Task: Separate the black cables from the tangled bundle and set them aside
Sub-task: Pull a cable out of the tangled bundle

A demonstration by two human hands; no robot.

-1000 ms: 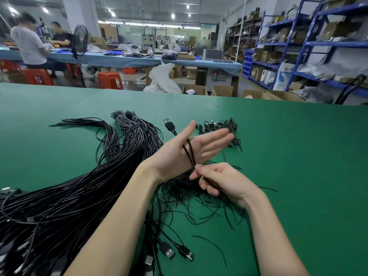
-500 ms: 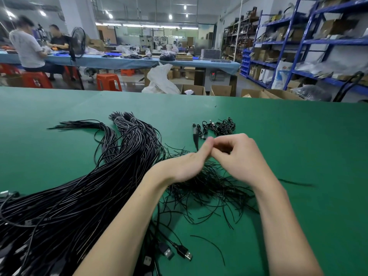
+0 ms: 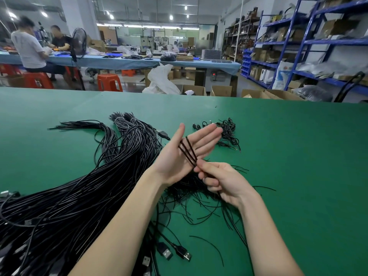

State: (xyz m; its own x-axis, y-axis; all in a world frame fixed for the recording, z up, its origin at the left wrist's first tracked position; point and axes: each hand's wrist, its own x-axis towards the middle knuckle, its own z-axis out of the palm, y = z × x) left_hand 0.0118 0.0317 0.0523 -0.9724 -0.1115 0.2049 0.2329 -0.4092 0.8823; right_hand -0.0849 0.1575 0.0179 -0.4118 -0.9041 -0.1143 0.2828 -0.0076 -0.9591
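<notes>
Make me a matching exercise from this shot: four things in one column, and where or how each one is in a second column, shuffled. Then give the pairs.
Things
1. left hand
2. right hand
3. big cable bundle
4. USB plugs

States
A. lying at the near edge of the green table, between the forearms
B. open, palm up, wire loops across it
C. spread over the table's left side
D. pinching the wire loops at the lower end

Pairs: 1-B, 2-D, 3-C, 4-A
</notes>
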